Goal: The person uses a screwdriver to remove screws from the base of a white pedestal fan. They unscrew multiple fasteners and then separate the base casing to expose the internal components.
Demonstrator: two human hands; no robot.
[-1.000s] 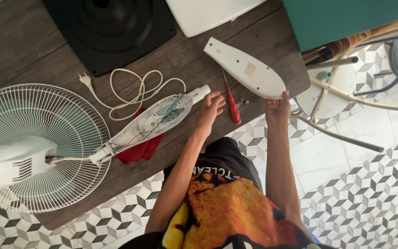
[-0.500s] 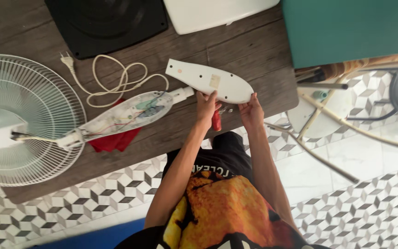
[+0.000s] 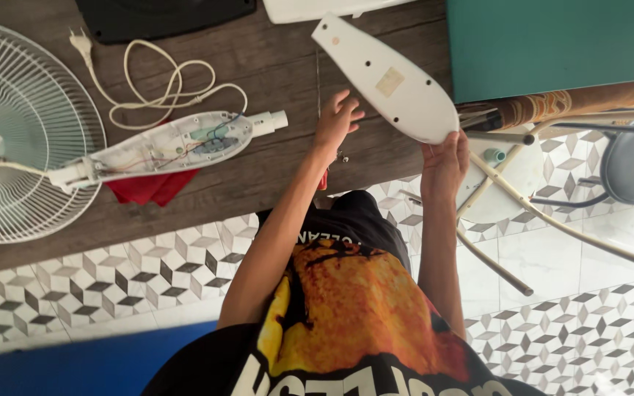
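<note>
Cover point(image 3: 390, 81) swung up and right since half second ago, wide end now past worktop point(image 3: 273, 66) edge; left hand point(image 3: 335, 121) let go, fingers spread above worktop. Right hand point(image 3: 443, 163) grasping cover's rounded end. Cover white, long, teardrop shape, pale sticker midway, small holes. Open housing point(image 3: 177, 147) lies left on worktop: wires, small parts inside. Red cloth point(image 3: 152, 187) under it. Cord point(image 3: 163, 92) coiled near grille point(image 3: 23, 132).

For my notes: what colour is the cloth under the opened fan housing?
Red cloth, head view.
</note>
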